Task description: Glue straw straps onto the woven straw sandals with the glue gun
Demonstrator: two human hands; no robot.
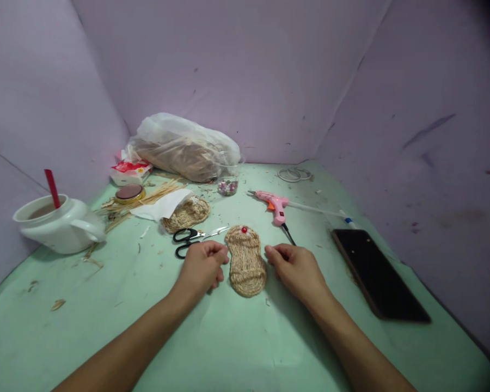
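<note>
A small woven straw slipper lies sole-down on the green table between my hands, with a red bead on a pale flower near its far end. Beside its left edge, my left hand has its fingers curled in a pinch; whether it touches the straw I cannot tell. My right hand is pinched too, a small gap from the right edge. Anything in either pinch is too small to make out. Black-handled scissors lie partly behind my left hand. A pink glue gun rests beyond my right hand.
A second woven piece lies partly under white paper. At left stand a white pot and a round tin. Behind are a plastic bag and a bead cup. A phone lies at right.
</note>
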